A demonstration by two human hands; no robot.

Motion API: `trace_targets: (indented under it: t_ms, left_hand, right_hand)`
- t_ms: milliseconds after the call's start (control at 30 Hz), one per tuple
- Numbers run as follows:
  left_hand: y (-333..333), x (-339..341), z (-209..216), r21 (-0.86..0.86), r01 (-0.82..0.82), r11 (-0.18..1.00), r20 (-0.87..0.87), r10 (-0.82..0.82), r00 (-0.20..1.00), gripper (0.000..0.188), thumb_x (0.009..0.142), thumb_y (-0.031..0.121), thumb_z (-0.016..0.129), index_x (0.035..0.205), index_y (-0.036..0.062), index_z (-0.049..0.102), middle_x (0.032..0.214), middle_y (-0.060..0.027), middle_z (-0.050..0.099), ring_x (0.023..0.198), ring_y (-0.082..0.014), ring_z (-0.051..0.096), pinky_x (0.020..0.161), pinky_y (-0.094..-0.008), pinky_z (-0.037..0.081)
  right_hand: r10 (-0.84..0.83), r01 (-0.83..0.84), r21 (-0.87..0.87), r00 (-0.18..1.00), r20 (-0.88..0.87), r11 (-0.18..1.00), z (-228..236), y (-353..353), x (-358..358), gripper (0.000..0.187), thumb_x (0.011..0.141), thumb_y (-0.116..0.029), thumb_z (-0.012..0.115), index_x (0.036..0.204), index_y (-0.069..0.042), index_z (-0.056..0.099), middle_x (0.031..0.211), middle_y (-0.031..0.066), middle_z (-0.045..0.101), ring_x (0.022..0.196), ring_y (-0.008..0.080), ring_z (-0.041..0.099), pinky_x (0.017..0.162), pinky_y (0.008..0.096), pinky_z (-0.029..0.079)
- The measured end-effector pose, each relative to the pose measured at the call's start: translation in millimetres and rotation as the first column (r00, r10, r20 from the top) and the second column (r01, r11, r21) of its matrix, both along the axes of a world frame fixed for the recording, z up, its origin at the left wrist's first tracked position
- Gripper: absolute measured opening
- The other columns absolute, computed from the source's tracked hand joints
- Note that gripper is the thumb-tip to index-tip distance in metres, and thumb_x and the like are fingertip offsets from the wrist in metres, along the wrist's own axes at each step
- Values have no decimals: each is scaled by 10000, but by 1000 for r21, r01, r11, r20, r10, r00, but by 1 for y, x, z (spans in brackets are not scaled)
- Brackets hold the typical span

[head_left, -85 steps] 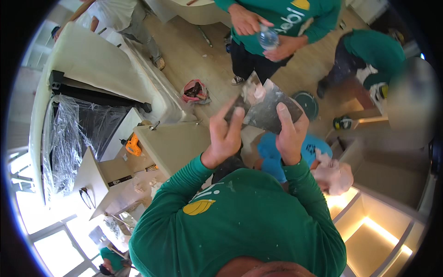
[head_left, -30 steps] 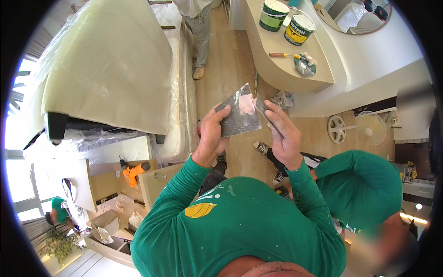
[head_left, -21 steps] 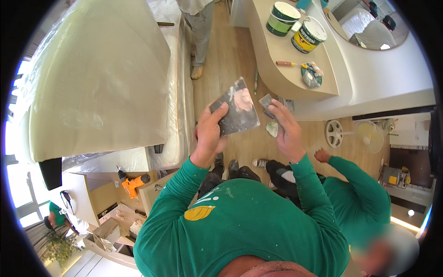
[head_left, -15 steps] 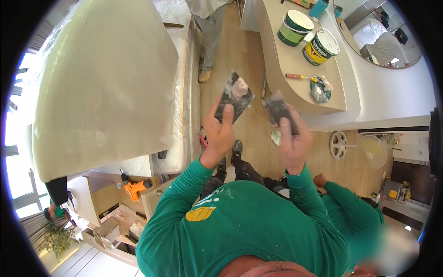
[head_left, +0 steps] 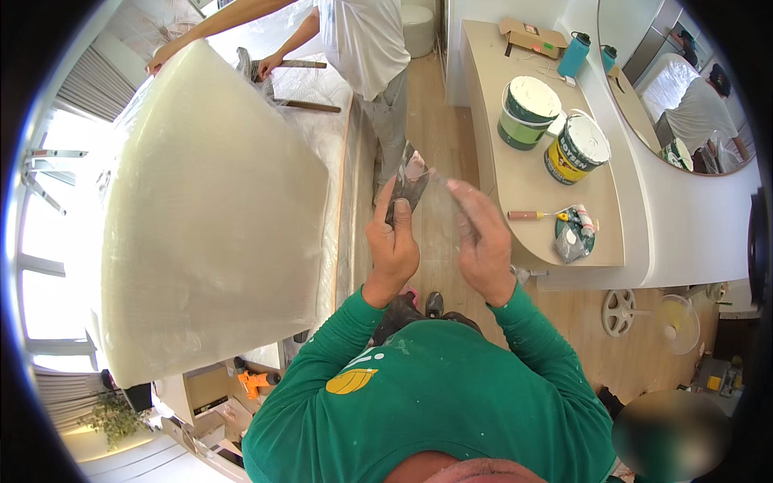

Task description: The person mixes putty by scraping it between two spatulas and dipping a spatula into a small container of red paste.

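Observation:
In front of my chest, my left hand [head_left: 392, 256] grips a dark, flat putty spreader [head_left: 409, 187], thumb on its face. A lump of pale pinkish putty [head_left: 415, 167] lies near its upper end. My right hand [head_left: 486, 249] is closed just to the right, its fingertips angled toward that spreader and blurred by motion. The second dark spreader, plain in that hand a moment earlier, is turned nearly edge-on and scarcely shows. Whether the two spreaders touch, I cannot tell.
A curved counter [head_left: 592, 237] at right bears two paint pails [head_left: 529, 113], a small roller [head_left: 527, 215] and a blue bottle [head_left: 574, 55]. At left, another person [head_left: 366, 48] holds a large plastic-wrapped panel [head_left: 217, 217] by a mattress. An orange drill [head_left: 258, 380] lies lower left.
My right hand has moved left toward the left spreader, its own spreader turning edge-on. The view has tilted up, bringing the other person's arms into sight.

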State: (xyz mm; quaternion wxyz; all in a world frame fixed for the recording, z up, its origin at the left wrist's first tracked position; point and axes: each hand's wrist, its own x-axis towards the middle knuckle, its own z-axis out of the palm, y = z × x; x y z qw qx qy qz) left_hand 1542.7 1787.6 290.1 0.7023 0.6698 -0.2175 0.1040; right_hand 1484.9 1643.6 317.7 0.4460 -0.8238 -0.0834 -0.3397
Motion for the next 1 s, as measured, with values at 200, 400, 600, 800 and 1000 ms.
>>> trace_targets:
  t_ms: [200, 400, 600, 800, 1000]
  left_hand:
    - [-53, 46, 5, -48, 44, 998, -78, -47, 996, 406, 1064, 144, 453, 1366, -125, 492, 1263, -192, 637, 1162, -237, 607, 1008, -354, 473]
    - [-117, 101, 10, -522, 380, 763, -422, -619, 663, 383, 1007, 181, 501, 1295, -62, 563, 1233, -169, 635, 1117, -274, 626, 964, -385, 500]
    - [-186, 127, -3, -736, 531, 420, -524, -850, -54, 335, 995, 185, 508, 1253, -19, 569, 1182, -126, 676, 1067, -232, 665, 944, -366, 533]
    - [-225, 131, 0, -689, 693, 212, -540, -789, -294, 389, 978, 198, 537, 1297, -25, 552, 1221, -121, 654, 1107, -224, 629, 969, -371, 484]
    - [-232, 104, 3, -760, 615, -211, -366, -642, -673, 404, 975, 180, 549, 1332, -9, 546, 1268, -105, 649, 1167, -213, 612, 1013, -370, 468]
  right_hand:
    - [56, -55, -45, 998, 22, 997, 3, -49, 38, 654, 712, 154, 554, 1318, -80, 631, 1320, 153, 614, 1168, 359, 599, 981, 412, 506]
    - [-73, 102, -178, 983, 166, 979, 20, -141, 16, 675, 695, 116, 609, 1319, -138, 640, 1341, 111, 607, 1237, 324, 576, 1007, 436, 503]
    - [-505, 525, -342, 850, 152, 780, 10, -136, -7, 705, 714, 128, 649, 1367, -133, 603, 1438, 121, 541, 1290, 344, 558, 980, 432, 538]
    - [-857, 846, -275, 501, 121, 456, -8, -87, -15, 723, 743, 79, 645, 1423, -137, 532, 1415, 135, 549, 1251, 362, 580, 981, 412, 542]
    - [-979, 900, -387, 190, -73, 203, -22, -29, -65, 642, 820, 52, 592, 1428, -146, 533, 1435, 107, 542, 1310, 308, 534, 1043, 406, 494]
